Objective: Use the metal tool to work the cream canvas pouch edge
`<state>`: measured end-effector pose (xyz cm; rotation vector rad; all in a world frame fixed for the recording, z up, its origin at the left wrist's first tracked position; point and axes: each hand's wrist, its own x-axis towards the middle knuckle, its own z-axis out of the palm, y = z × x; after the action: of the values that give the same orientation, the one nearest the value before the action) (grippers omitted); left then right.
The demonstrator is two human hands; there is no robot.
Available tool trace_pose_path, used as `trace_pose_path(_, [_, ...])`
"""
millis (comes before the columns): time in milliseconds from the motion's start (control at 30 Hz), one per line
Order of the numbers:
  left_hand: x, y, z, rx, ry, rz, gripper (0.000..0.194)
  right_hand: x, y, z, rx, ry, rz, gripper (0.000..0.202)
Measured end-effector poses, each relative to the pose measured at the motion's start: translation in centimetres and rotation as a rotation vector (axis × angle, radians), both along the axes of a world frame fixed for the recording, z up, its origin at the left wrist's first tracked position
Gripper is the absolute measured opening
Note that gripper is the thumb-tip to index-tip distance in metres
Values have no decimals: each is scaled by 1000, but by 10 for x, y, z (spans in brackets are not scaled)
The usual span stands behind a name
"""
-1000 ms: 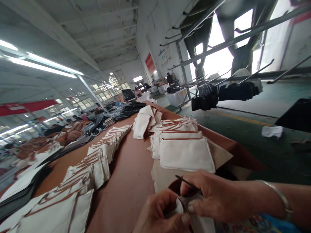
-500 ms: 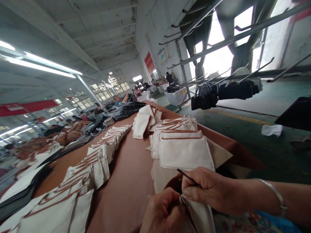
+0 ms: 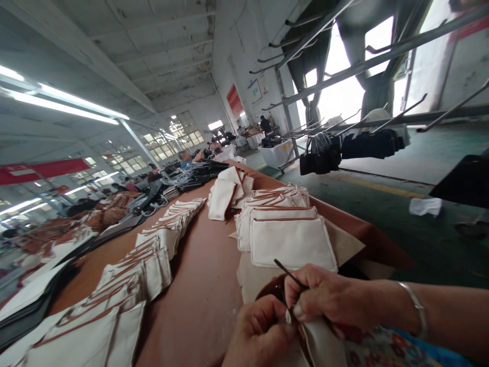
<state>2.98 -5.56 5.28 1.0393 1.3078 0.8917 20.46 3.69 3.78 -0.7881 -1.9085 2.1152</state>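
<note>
Two hands work one cream pouch (image 3: 321, 344) at near edge of brown table (image 3: 198, 285). Right hand (image 3: 324, 298) pinches thin dark tool (image 3: 289, 272) against pouch's brown trim. Left hand (image 3: 263, 331) curled, gripping pouch from left. Stack of cream pouches (image 3: 290, 239) just beyond; fanned row of pouches (image 3: 153, 255) far left.

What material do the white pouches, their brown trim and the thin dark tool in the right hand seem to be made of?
Pouches: probably cotton canvas, matte off-white, lying flat with soft creases.
Trim: a narrow brown strip along the top edge, perhaps leather or imitation leather; too small to be sure.
Tool: thin, straight, dark and rigid, held in the right hand; possibly metal or plastic, cannot tell which.
</note>
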Motion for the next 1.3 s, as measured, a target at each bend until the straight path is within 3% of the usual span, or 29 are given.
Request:
trace_pose_path(100, [0, 2, -3, 47, 106, 17, 47, 0, 1, 1, 147, 107, -36, 9])
trace_pose_path(200, [-4, 3, -9, 123, 227, 73, 46, 2, 1, 4, 293, 180, -75, 5])
trace_pose_path(300, [-11, 2, -14, 301, 296, 53, 38, 4, 0, 11, 243, 114, -96, 7])
trace_pose_path(433, [-13, -3, -13, 692, 593, 22, 13, 5, 1, 12, 162, 24, -92, 11])
trace_pose_path(600, [-8, -5, -20, 970, 881, 73, 16, 3, 2, 3, 123, 24, -92, 14])
trace_pose_path(867, [1, -6, -27, 1016, 1312, 109, 19, -2, -9, 7, 103, -24, -172, 14])
trace_pose_path(1033, [1, -6, -34, 969, 1413, 44, 19, -5, -12, -17, 347, 102, -233, 7])
trace_pose_path(1100, [0, -5, -37, 948, 1374, 7, 19, -4, -10, -25, 425, 103, -214, 7])
trace_pose_path(1200, [2, -2, -35, 878, 1136, -12, 19, -1, -5, -28, 479, 78, -148, 6])
trace_pose_path(1300, [2, 2, -28, 627, 791, -12, 14, 1, 0, -21, 388, 71, -80, 8])
